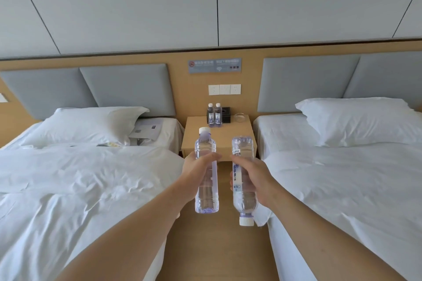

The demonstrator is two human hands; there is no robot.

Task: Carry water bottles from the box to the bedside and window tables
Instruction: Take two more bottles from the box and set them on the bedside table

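1. Centrally, left hand (198, 170): fingers curled round the middle of an upright water bottle (206, 173), white cap uppermost, held out in the aisle between the two beds.
2. Right hand (253, 177): fingers wrapped round the labelled middle of an inverted water bottle (242, 166), white cap pointing down toward the floor; the two held bottles are just beside each other, not touching.
3. Bedside table (237, 134): light wood, set against the wall between the beds, beyond both hands.
4. On that table, at the rear: two small bottles (214, 114) standing upright side by side, touching or nearly so; a black box (227, 115) just beside them; a clear glass dish (239, 117) to the right of the box.
5. Left bed (68, 178): white bedding rumpled, one pillow (91, 125), papers (146, 131) lying near the pillow.
6. Right bed (342, 185): white bedding smoother, one pillow (360, 118).
7. Wall above the table: a row of white sockets and switches (224, 89); a grey sign (214, 66), text too blurred to read.
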